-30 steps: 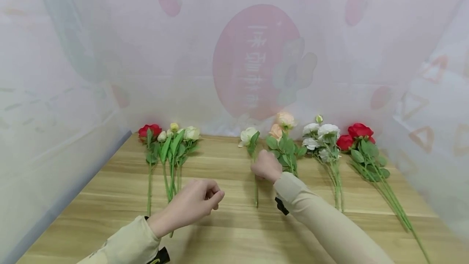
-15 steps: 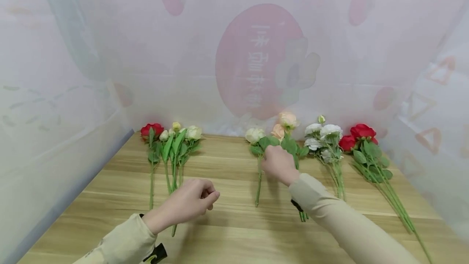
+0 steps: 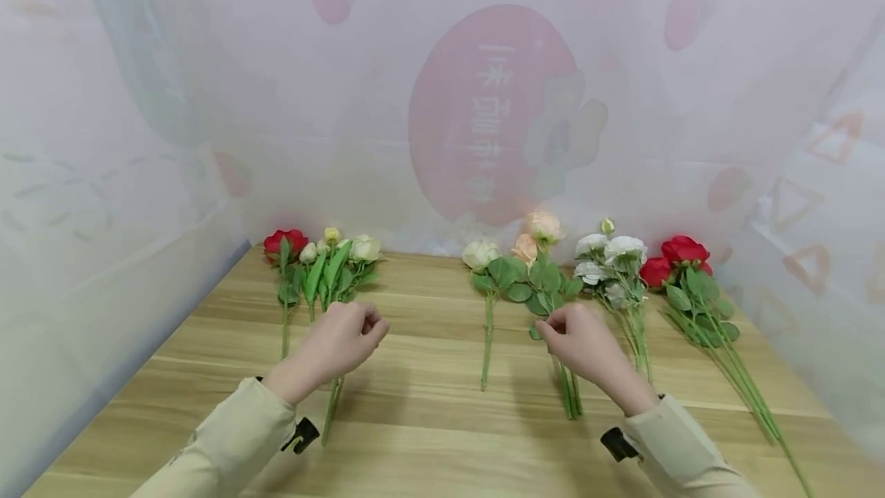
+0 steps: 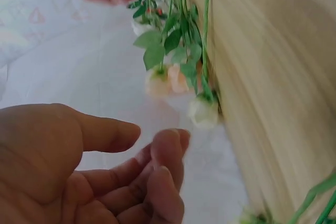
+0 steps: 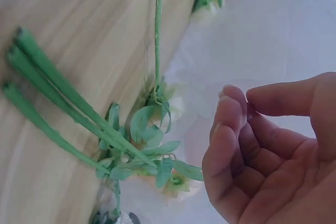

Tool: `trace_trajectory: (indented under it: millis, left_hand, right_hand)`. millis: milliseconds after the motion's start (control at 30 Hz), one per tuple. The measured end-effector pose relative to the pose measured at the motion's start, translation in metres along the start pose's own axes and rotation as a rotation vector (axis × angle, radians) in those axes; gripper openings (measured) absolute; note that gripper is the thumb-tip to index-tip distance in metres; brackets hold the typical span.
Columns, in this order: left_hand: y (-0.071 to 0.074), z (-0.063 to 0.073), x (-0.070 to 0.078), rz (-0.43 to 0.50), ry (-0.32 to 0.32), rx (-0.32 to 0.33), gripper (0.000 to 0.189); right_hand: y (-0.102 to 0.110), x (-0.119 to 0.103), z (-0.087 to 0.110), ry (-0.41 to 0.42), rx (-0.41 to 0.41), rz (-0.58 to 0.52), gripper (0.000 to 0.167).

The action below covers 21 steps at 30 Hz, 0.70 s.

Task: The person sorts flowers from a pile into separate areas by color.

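Note:
My left hand [image 3: 335,344] hovers above the stems of the left-hand flowers, fingers loosely curled and holding nothing. In the left wrist view, a gap shows between thumb and fingers [image 4: 167,150]. My right hand [image 3: 588,348] hangs over the stems of the peach roses [image 3: 544,227], also loosely curled with nothing in it. Left of those peach blooms, a single cream-white rose [image 3: 481,255] lies on the table, its leaves touching theirs. In the right wrist view, the cut ends of several green stems [image 5: 58,85] point away from the right hand [image 5: 262,150].
A red rose [image 3: 286,243], a yellow bud [image 3: 332,235] and a cream flower [image 3: 364,249] lie at the left of the wooden table [image 3: 429,421]. White flowers [image 3: 624,250] and red roses [image 3: 684,250] lie at the right. A printed cloth [image 3: 373,98] encloses the table.
My right hand has left the cream-white rose's stem and drawn back to the right. That rose now sits slightly closer to the peach roses. My left hand has shifted up and left over the stems.

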<state>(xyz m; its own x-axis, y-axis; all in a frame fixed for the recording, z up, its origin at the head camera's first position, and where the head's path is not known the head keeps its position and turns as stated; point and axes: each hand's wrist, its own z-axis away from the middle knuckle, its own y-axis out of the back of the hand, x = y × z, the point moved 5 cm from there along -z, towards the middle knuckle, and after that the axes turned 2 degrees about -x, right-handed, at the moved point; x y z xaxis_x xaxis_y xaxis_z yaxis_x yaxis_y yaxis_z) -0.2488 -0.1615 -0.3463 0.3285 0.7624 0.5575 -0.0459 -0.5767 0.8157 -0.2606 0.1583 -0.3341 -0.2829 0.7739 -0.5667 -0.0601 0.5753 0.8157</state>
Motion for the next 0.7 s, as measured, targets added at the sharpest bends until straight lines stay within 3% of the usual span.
trace_trajectory:
  millis: [133,300,500,700]
  left_hand:
    - [0.005,-0.01,-0.019,-0.097,0.116,-0.011,0.039]
    - [0.009,-0.014,-0.049,-0.153,0.24,-0.055,0.053]
    - [0.008,-0.02,-0.076,-0.161,0.291,-0.098,0.052]
    - [-0.002,-0.021,-0.083,-0.172,0.306,-0.142,0.047]
  right_hand:
    - [-0.001,0.001,0.005,-0.013,0.007,-0.046,0.04]
    - [-0.005,-0.005,0.008,-0.045,-0.012,-0.119,0.033]
    - [-0.007,-0.007,0.01,-0.053,-0.026,-0.208,0.027]
    - [-0.008,-0.006,0.009,-0.048,-0.046,-0.228,0.025]
